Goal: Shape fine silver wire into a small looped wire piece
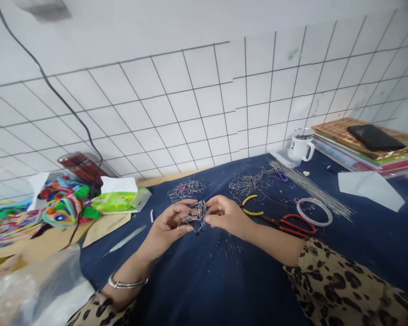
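Note:
Above the dark blue cloth, a small tangled piece of bent wire (pixel 200 217) is held between both hands. My left hand (pixel 168 224) grips its left side, with the thumb below and the fingers curled behind. On the other side, my right hand (pixel 224 216) pinches the wire piece between thumb and fingers. Just right of my right hand lie yellow-handled pliers (pixel 253 210) and red-handled scissors (pixel 294 225). Two heaps of loose wire, a small wire heap (pixel 187 189) and a larger wire heap (pixel 250 183), rest beyond the hands.
Straight wires (pixel 313 188), a clear ring-shaped coil (pixel 314 212) and a white mug (pixel 301 145) are at right. A phone (pixel 376 137) tops stacked books. Leftward are a tissue pack (pixel 119 199), colourful fabric toy (pixel 63 210), plastic bag (pixel 44 285) and hanging cable (pixel 71 106).

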{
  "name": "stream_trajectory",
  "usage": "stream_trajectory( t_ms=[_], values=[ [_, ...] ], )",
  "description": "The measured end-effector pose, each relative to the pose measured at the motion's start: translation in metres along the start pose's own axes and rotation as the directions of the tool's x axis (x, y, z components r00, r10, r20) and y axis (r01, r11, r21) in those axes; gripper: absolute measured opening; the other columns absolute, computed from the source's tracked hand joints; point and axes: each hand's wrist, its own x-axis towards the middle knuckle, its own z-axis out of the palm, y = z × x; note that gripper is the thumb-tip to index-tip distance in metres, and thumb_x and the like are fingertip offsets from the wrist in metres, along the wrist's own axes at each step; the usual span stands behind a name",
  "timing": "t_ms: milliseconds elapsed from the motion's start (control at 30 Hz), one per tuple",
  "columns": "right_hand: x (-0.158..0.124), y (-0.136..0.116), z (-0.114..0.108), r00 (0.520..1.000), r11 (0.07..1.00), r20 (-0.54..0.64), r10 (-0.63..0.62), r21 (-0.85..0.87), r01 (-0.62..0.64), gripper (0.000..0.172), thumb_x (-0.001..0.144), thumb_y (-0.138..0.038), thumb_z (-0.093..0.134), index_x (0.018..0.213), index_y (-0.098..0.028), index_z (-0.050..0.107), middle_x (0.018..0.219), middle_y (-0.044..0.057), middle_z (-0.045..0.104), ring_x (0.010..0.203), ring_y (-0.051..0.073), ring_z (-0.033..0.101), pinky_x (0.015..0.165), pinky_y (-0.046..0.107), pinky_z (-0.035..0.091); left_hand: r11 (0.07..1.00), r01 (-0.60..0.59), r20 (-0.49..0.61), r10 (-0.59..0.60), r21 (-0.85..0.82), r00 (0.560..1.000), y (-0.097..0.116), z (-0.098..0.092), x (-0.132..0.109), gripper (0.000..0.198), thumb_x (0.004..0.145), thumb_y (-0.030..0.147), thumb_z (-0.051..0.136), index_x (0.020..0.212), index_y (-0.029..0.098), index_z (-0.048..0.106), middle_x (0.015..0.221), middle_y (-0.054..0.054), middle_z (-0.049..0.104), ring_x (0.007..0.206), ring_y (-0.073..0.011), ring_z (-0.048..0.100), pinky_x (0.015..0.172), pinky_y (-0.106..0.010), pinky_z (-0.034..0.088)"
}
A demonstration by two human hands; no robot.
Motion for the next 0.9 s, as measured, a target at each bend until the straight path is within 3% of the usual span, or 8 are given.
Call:
stream_trajectory(
  t_ms=[167,367,500,600,767,900],
  values=[
    [-0.002,-0.001,0.002,1.0,0.998,-0.011,-0.007,-0.068,0.006,0.036,0.071,-0.028,0.064,0.103,-0.018,0.052,0.081,0.002,0.062,0.071,0.014,0.059,0.064,0.025,0.047,0.999,-0.021,0.073,0.018,0.042,0.997,0.005,0.01,0.0,0.03,0.074,0.009,0.062,0.1,0.021,0.053,0.132,-0.009,0.038,0.108,-0.021,0.052,0.089,-0.032,0.045],
    [0.0,-0.001,-0.002,1.0,0.99,-0.008,-0.017,-0.143,0.015,0.032,0.077,-0.017,0.05,0.108,-0.019,0.053,0.084,0.003,0.064,0.061,0.012,0.06,0.057,0.023,0.046,0.979,-0.066,0.129,0.042,0.192,0.991,0.007,0.015,0.011,0.03,0.075,0.014,0.062,0.103,0.021,0.053,0.133,-0.011,0.036,0.106,-0.0219,0.051,0.09,-0.036,0.044],
    [0.006,-0.003,-0.013,0.995,0.971,-0.093,-0.036,-0.238,0.013,0.027,0.077,-0.016,0.047,0.102,-0.018,0.057,0.08,0.002,0.064,0.053,0.01,0.059,0.056,0.023,0.046,0.891,-0.152,0.117,0.112,0.427,0.987,0.013,0.011,0.027,0.026,0.067,0.018,0.071,0.09,0.019,0.058,0.107,-0.01,0.052,0.097,-0.0216,0.052,0.084,-0.035,0.044],
    [0.01,-0.007,-0.025,0.99,0.966,-0.137,-0.034,-0.259,-0.003,0.019,0.074,-0.014,0.048,0.09,-0.017,0.057,0.072,0.0,0.062,0.05,0.009,0.057,0.053,0.021,0.045,0.826,-0.183,0.13,0.134,0.533,0.982,0.016,0.005,0.039,0.03,0.063,0.02,0.075,0.087,0.019,0.058,0.081,-0.004,0.054,0.085,-0.0193,0.052,0.079,-0.034,0.043],
    [0.013,-0.018,-0.041,0.986,0.963,-0.152,-0.074,-0.266,0.032,0.022,0.076,-0.014,0.045,0.094,-0.018,0.056,0.069,-0.001,0.061,0.051,0.008,0.056,0.053,0.02,0.045,0.882,-0.101,0.078,0.073,0.461,0.994,0.008,-0.006,0.052,0.022,0.072,0.022,0.067,0.089,0.019,0.054,0.079,-0.001,0.052,0.067,-0.012,0.048,0.067,-0.028,0.043],
    [0.009,-0.034,-0.049,0.999,0.964,-0.009,-0.045,-0.262,0.041,0.022,0.079,-0.018,0.047,0.098,-0.018,0.058,0.074,0.001,0.061,0.056,0.009,0.059,0.054,0.02,0.046,0.969,-0.048,-0.007,0.051,0.242,0.999,-0.006,-0.008,0.057,0.017,0.072,0.021,0.067,0.084,0.017,0.056,0.079,-0.002,0.054,0.072,-0.0124,0.05,0.067,-0.026,0.042]
  ],
)
